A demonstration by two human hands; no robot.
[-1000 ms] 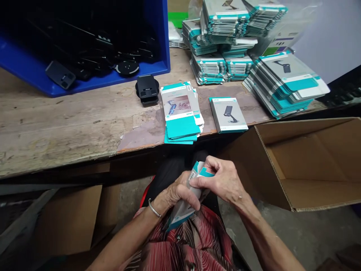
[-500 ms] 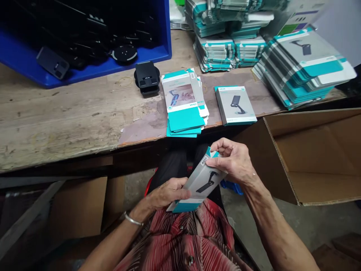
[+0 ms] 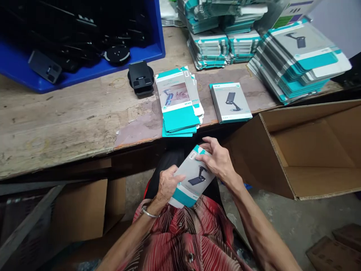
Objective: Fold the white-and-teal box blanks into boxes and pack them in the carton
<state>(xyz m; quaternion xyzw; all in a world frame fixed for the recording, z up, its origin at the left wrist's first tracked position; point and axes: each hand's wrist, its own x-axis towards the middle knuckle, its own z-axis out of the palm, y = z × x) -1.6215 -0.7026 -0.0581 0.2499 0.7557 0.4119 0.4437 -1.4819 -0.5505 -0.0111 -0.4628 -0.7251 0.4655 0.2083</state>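
Note:
Over my lap is a grey and teal product box [image 3: 187, 184] with a picture of a phone stand on it. My left hand [image 3: 169, 184] grips its left edge, thumb across the front. The upper right corner is held by my right hand [image 3: 216, 160], thumb on the front near the barcode and fingers behind the top end. On the bench beyond lie a small pile of flat boxes [image 3: 176, 101], a filled-out box [image 3: 231, 102] to its right, and a folded black phone stand [image 3: 141, 78] to its left.
A blue bin [image 3: 113, 71] of black stands occupies the back left. Banded stacks of flat boxes [image 3: 208, 49] and a leaning stack [image 3: 299, 64] stand at the back right. An open carton [image 3: 313, 165] is at right, another carton [image 3: 79, 210] below the bench at left.
The box in my hands has turned so its printed front faces me more fully. Both hands have shifted with it, and the right has moved left. The view has shifted slightly.

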